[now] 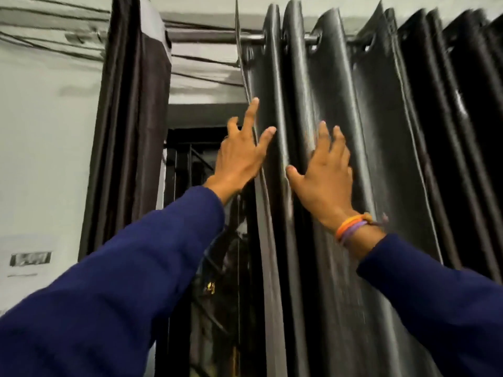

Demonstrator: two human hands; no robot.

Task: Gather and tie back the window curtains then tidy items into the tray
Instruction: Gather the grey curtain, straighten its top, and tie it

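I am looking up at a window with both arms raised in dark blue sleeves [130, 270]. My left hand [239, 156] is reaching to the leading edge of the right curtain [381, 164], fingers spread and loose, with the fingertips lying on or just over that edge; I cannot tell whether any of them are hooking behind the fabric. My right hand [324, 180] is pressing flat against the curtain's folds just to the right, fingers extended and unclenched, thumb out to the left, gripping nothing. Orange and purple bands [351, 227] are sitting on that wrist.

The right curtain is hanging in deep, shiny dark pleats from eyelets on a metal rod [212, 38] and is filling the whole right side of the view. The left curtain [130, 126] is hanging well apart on the far left, bunched narrow beside the pale wall [40, 131]. Between the two, the dark window opening [206, 240] is showing, with bars or a grille across it, too dim to read clearly. Black cables [54, 25] are running along the wall near the rod's height. A small rectangular plate [30, 258] is showing on the wall at lower left, blurred.
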